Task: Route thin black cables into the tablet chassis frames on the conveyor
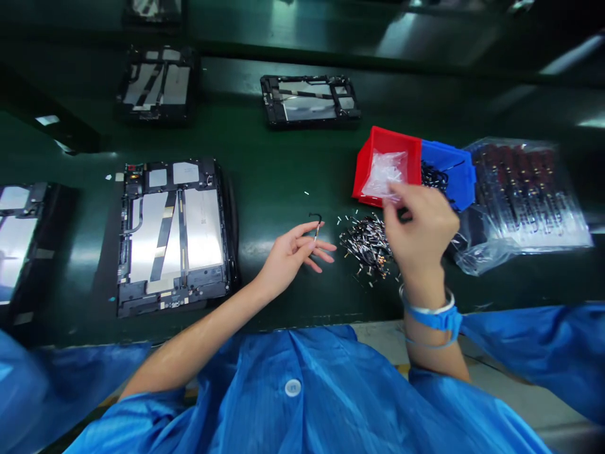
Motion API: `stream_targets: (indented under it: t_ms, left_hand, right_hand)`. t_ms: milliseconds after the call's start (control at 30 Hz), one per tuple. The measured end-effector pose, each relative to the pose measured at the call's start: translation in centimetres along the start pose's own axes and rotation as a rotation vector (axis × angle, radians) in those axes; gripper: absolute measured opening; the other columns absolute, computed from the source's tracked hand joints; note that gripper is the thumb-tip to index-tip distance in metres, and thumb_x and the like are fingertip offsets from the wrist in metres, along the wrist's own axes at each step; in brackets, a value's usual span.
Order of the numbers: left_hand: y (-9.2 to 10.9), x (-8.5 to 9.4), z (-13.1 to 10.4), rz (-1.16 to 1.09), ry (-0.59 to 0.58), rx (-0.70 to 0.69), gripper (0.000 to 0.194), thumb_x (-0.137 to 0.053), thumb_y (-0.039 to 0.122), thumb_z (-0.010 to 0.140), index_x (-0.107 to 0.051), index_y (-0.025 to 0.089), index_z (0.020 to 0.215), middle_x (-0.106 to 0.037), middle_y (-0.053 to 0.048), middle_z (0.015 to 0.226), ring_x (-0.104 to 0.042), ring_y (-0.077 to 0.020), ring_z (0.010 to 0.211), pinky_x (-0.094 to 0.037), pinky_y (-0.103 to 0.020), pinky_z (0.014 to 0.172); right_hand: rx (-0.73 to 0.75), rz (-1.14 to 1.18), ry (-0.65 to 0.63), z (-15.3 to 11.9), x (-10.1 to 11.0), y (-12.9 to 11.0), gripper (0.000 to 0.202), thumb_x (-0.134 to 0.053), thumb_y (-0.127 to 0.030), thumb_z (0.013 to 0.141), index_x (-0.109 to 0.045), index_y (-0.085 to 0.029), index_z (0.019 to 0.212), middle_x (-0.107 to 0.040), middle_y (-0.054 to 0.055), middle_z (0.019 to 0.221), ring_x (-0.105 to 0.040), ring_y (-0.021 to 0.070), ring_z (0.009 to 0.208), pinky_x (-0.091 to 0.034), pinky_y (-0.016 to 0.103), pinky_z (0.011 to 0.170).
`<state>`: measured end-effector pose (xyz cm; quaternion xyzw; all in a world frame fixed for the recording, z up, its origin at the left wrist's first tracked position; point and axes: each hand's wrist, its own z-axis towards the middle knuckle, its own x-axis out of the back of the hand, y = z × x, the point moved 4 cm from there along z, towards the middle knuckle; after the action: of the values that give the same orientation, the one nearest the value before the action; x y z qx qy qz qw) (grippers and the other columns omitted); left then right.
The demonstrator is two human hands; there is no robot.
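My left hand (pixel 293 251) pinches a short, thin black cable (pixel 319 219) with a hooked upper end between thumb and finger; the other fingers are spread. At the front of the red bin (pixel 363 169), my right hand (pixel 421 221) is closed, thumb and fingertips together. Whatever is between those fingertips is too small to make out. Inside the red bin is a clear plastic bag (pixel 384 171) with whitish contents. A loose heap of small black, silver and copper-coloured parts (pixel 366 243) lies between my hands, partly hidden by the right one.
The blue bin (pixel 462 173) holds black cables beside the red one. To its right lie clear plastic packs (pixel 534 202). An opened tablet-like device (pixel 203 221) rests at left, with more such devices (pixel 309 101) behind. People's blue sleeves (pixel 534 340) flank me.
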<state>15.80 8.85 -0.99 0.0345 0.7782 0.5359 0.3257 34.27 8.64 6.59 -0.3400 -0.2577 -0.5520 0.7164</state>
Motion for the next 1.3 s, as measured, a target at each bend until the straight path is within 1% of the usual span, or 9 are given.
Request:
stream_targets:
  t_ms: [267, 433, 633, 767, 867, 1033, 1100, 1167, 1300]
  left_hand:
    - [-0.3, -0.3, -0.3, 0.120, -0.002, -0.080, 0.057, -0.056, 0.020, 0.088, -0.039, 0.014, 0.141, -0.071, -0.005, 0.093, -0.065, -0.0142, 0.076, -0.058, -0.025, 0.065]
    - [-0.5, -0.5, -0.4, 0.214, -0.038, -0.066, 0.059, -0.051, 0.013, 0.088, -0.036, 0.020, 0.145, -0.071, -0.003, 0.091, -0.067, -0.0128, 0.072, -0.056, -0.023, 0.063]
    - [-0.5, -0.2, -0.2, 0.003, -0.070, 0.023, 0.078, -0.061, 0.025, 0.087, -0.017, 0.019, 0.151, -0.072, -0.013, 0.104, -0.072, -0.0191, 0.077, -0.055, -0.023, 0.056]
    - [-0.6, 0.1, 0.1, -0.084, -0.102, 0.053, 0.090, -0.071, 0.037, 0.081, -0.016, 0.018, 0.150, -0.073, -0.014, 0.102, -0.073, -0.0216, 0.074, -0.055, -0.024, 0.054]
    - [-0.6, -0.2, 0.4, -0.118, -0.128, 0.050, 0.095, -0.074, 0.043, 0.076, -0.018, 0.018, 0.149, -0.074, -0.012, 0.098, -0.073, -0.0222, 0.070, -0.053, -0.023, 0.051]
    - [2.4, -0.7, -2.7, 0.113, -0.150, 0.041, 0.081, -0.068, 0.039, 0.083, -0.026, 0.017, 0.149, -0.073, -0.013, 0.102, -0.073, -0.0229, 0.076, -0.054, -0.027, 0.056]
    - [5.3, 1.6, -5.8, 0.424, -0.087, -0.037, 0.054, -0.064, 0.032, 0.087, -0.048, 0.023, 0.139, -0.073, -0.010, 0.105, -0.072, -0.0223, 0.086, -0.056, -0.032, 0.069]
    - [9.2, 6.6, -9.4, 0.677, 0.245, -0.288, 0.027, -0.065, 0.030, 0.088, -0.067, 0.027, 0.114, -0.073, -0.004, 0.105, -0.066, -0.0248, 0.104, -0.054, -0.039, 0.081]
    - [12.2, 18.3, -14.3, 0.525, 0.763, -0.337, 0.022, -0.048, 0.021, 0.097, -0.064, 0.027, 0.112, -0.068, 0.000, 0.115, -0.037, -0.0241, 0.139, -0.045, -0.042, 0.080]
  right_hand:
    - [0.391, 0.202, -0.207, -3.6, -1.3, -7.1, 0.017, -0.055, -0.014, 0.090, -0.069, -0.017, 0.081, -0.073, 0.005, 0.080, -0.060, 0.0162, 0.071, -0.050, 0.028, 0.063]
    - [0.367, 0.183, -0.266, -2.9, -1.6, -5.6, 0.022, -0.052, -0.014, 0.089, -0.068, -0.020, 0.074, -0.071, 0.003, 0.074, -0.060, 0.0160, 0.068, -0.047, 0.028, 0.059]
    - [-0.011, -0.060, 0.015, 0.1, -0.1, 0.2, 0.027, -0.050, -0.015, 0.087, -0.071, -0.025, 0.101, -0.068, 0.008, 0.083, -0.061, 0.0245, 0.077, -0.046, 0.039, 0.068]
    - [0.262, 0.037, -0.122, -1.1, -1.1, -1.9, 0.041, -0.053, -0.012, 0.087, -0.064, -0.031, 0.121, -0.066, 0.005, 0.086, -0.058, 0.0197, 0.077, -0.045, 0.033, 0.064]
    - [0.432, 0.093, -0.130, -2.6, -1.9, -4.2, 0.029, -0.055, -0.013, 0.088, -0.069, -0.028, 0.109, -0.065, 0.003, 0.076, -0.054, 0.0154, 0.069, -0.040, 0.028, 0.056]
    - [0.378, 0.307, -0.098, -1.9, -2.0, -5.7, 0.016, -0.058, -0.015, 0.088, -0.071, -0.021, 0.083, -0.067, 0.004, 0.074, -0.055, 0.0150, 0.068, -0.042, 0.028, 0.056]
    - [0.148, 0.522, -0.128, -0.9, -2.0, -5.7, 0.013, -0.060, -0.019, 0.087, -0.069, -0.022, 0.079, -0.067, 0.003, 0.076, -0.059, 0.0151, 0.071, -0.045, 0.029, 0.059]
    - [-0.131, 0.843, -0.245, -0.2, -3.0, -6.2, 0.011, -0.063, -0.026, 0.084, -0.065, -0.022, 0.074, -0.069, 0.004, 0.081, -0.062, 0.0160, 0.075, -0.048, 0.029, 0.059]
    - [-0.515, 1.345, -0.737, -0.7, -7.3, -10.3, 0.019, -0.066, -0.034, 0.078, -0.056, -0.020, 0.070, -0.072, 0.007, 0.095, -0.066, 0.0178, 0.088, -0.049, 0.026, 0.060]
